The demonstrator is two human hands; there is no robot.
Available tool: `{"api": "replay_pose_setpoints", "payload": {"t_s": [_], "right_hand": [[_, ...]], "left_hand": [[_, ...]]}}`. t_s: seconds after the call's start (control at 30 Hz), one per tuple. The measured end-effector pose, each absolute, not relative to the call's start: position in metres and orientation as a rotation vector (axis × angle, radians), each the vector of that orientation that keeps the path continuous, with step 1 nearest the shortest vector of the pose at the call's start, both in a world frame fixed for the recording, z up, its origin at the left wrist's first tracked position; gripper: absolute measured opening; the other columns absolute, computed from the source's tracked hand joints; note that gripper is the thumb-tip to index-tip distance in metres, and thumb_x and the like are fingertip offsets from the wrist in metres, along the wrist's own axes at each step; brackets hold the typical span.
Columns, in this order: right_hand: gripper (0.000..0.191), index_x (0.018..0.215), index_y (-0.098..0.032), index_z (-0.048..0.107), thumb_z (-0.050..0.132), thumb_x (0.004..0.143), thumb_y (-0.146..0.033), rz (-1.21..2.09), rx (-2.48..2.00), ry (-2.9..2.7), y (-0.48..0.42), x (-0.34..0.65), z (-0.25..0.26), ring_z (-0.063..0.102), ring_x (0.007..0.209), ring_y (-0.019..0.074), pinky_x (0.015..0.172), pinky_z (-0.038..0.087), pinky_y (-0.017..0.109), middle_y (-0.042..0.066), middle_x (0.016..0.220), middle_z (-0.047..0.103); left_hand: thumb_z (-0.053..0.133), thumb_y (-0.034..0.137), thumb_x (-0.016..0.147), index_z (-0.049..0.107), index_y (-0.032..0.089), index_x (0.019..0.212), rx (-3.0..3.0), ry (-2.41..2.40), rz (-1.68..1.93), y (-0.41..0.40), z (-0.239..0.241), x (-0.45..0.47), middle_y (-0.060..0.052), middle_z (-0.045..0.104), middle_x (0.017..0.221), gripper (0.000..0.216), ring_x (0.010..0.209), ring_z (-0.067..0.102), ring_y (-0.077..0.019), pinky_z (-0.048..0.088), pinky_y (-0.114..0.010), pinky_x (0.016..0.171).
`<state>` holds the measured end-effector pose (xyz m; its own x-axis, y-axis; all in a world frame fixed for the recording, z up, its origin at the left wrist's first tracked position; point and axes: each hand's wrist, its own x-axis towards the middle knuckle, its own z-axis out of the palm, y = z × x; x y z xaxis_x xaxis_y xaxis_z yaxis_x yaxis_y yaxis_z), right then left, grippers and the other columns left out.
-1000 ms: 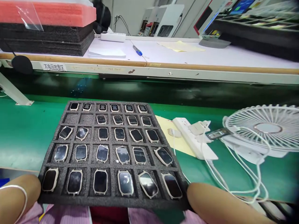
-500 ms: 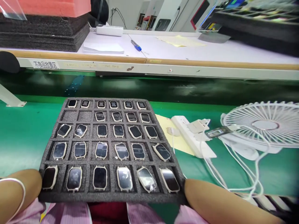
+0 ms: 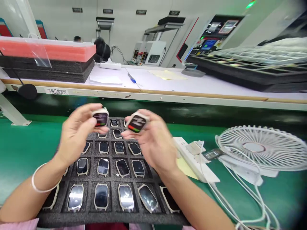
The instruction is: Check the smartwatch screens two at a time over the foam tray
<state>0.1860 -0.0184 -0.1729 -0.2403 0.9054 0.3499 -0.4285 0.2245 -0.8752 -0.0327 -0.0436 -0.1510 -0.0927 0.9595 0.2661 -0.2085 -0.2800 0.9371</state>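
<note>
Viewing the head camera, I log both bare hands raised over the far half of a dark foam tray (image 3: 112,219) at the lower centre of the frame. Left hand (image 3: 76,135), left of centre: digits closed on a first watch (image 3: 101,119), thumb across the left edge of its face, fingers behind. Right hand (image 3: 155,142), just right of centre: fingers gripping a second watch (image 3: 137,124) at its right side, fingertips showing under its lower left edge; I cannot tell exactly where the thumb sits. The two watches are apart, faces turned to the camera. Both screens are lit, with pale text too blurred for me to read and red and green patches along the bottom.

Tray compartments hold further seated watches (image 3: 101,196), several lying askew; hands and forearms hide some cells from me. A white bracelet (image 3: 38,181) circles the left wrist.

Surroundings noted: green bench (image 3: 21,153) spreading to both sides. Right of the tray, a white power strip (image 3: 198,164) with plugs and cables, partly over yellow paper (image 3: 188,168); farther right, a white fan (image 3: 257,148). On the pale shelf (image 3: 153,85) above, a blue pen (image 3: 131,78) near upper centre, and pink foam (image 3: 72,52) stacked on black sheets (image 3: 69,75) at upper left.
</note>
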Motion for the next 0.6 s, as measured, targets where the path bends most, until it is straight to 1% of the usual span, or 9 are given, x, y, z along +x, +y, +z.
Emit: {"api": "replay_pose_setpoints", "payload": {"t_s": [0.1,0.2,0.3,0.37,0.43,0.53,0.6], "right_hand": [[0.034,0.118,-0.026,0.060,0.071,0.088,-0.040,1.558,-0.575,-1.189,0.004,0.175,-0.185,0.074,0.076,0.0190,0.070,0.061,0.035,0.005,0.107,0.073],[0.044,0.118,-0.026,0.060,0.076,0.077,-0.028,1.625,-0.620,-1.137,0.015,0.170,-0.202,0.072,0.073,0.0163,0.069,0.059,0.030,0.001,0.099,0.073],[0.051,0.119,-0.026,0.058,0.075,0.070,-0.020,1.651,-0.640,-1.151,0.017,0.169,-0.211,0.070,0.071,0.0148,0.067,0.057,0.028,-0.002,0.092,0.070],[0.053,0.119,-0.027,0.058,0.074,0.069,-0.018,1.654,-0.657,-1.162,0.016,0.169,-0.213,0.068,0.069,0.0139,0.065,0.057,0.028,-0.003,0.093,0.070],[0.051,0.118,-0.026,0.058,0.074,0.070,-0.020,1.647,-0.677,-1.169,0.016,0.168,-0.213,0.067,0.067,0.0132,0.061,0.056,0.027,-0.003,0.093,0.069],[0.045,0.113,-0.024,0.058,0.078,0.072,-0.028,1.617,-0.714,-1.180,0.018,0.168,-0.214,0.065,0.061,0.0120,0.054,0.050,0.024,-0.003,0.086,0.067],[0.044,0.108,-0.023,0.057,0.081,0.073,-0.034,1.589,-0.737,-1.189,0.020,0.168,-0.215,0.063,0.057,0.0105,0.051,0.046,0.022,-0.002,0.087,0.068]], "left_hand": [[0.072,0.028,0.078,0.065,0.020,0.116,1.200,0.926,1.367,-0.028,-0.167,-0.017,-0.002,0.073,0.096,0.039,0.068,0.073,-0.0165,0.065,-0.032,0.069],[0.070,0.019,0.071,0.063,0.018,0.114,1.158,0.918,1.248,-0.020,-0.181,-0.011,-0.001,0.072,0.092,0.044,0.067,0.073,-0.0151,0.062,-0.027,0.067],[0.070,0.016,0.068,0.062,0.018,0.113,1.144,0.912,1.256,-0.019,-0.186,-0.010,0.000,0.071,0.088,0.045,0.066,0.072,-0.0127,0.061,-0.024,0.066],[0.069,0.018,0.070,0.062,0.018,0.114,1.115,0.921,1.266,-0.019,-0.187,-0.011,0.000,0.072,0.088,0.044,0.068,0.072,-0.0129,0.061,-0.024,0.068],[0.067,0.021,0.074,0.061,0.017,0.116,1.068,0.944,1.257,-0.018,-0.187,-0.011,-0.002,0.073,0.089,0.042,0.069,0.074,-0.0151,0.062,-0.027,0.070],[0.064,0.024,0.079,0.061,0.016,0.116,1.035,0.987,1.228,-0.016,-0.189,-0.010,-0.002,0.072,0.086,0.038,0.067,0.075,-0.0174,0.063,-0.029,0.069],[0.064,0.024,0.080,0.061,0.016,0.115,1.040,0.996,1.222,-0.015,-0.190,-0.010,-0.002,0.072,0.085,0.036,0.065,0.075,-0.0173,0.063,-0.029,0.068]]}}
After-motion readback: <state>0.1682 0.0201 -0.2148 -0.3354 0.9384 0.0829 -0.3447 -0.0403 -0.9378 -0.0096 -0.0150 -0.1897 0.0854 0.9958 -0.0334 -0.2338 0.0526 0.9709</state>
